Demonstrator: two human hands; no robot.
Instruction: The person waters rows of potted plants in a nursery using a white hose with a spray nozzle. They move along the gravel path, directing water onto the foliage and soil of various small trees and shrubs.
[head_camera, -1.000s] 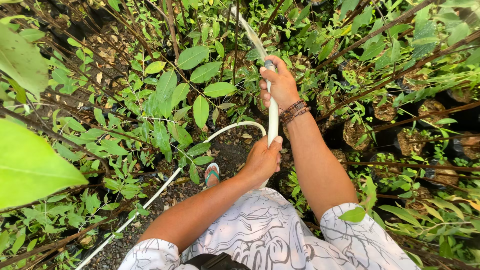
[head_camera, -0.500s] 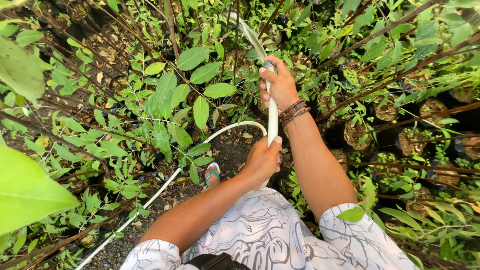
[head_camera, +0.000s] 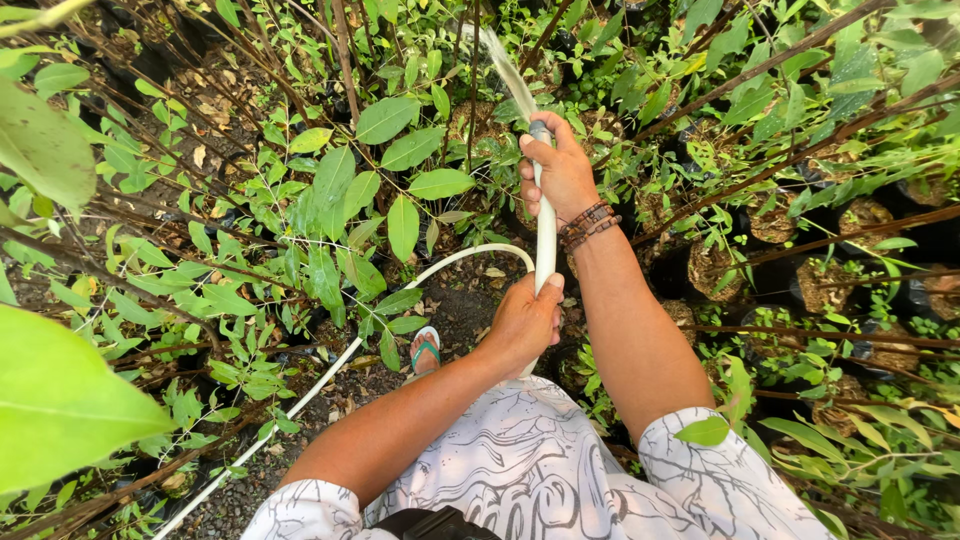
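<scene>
Both hands on the long white plastic hose (head_camera: 546, 240): right hand (head_camera: 560, 172) wrapped around its tip, left hand (head_camera: 524, 322) gripping lower. Hose runs upright between them, spraying up-left over leafy green saplings (head_camera: 380, 180).

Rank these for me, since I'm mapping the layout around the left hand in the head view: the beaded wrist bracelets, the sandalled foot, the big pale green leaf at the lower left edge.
1. Sandalled foot, on the gravel just left of the left hand.
2. Beaded wrist bracelets, up and right, on the right arm.
3. Big pale green leaf, far left edge.
</scene>
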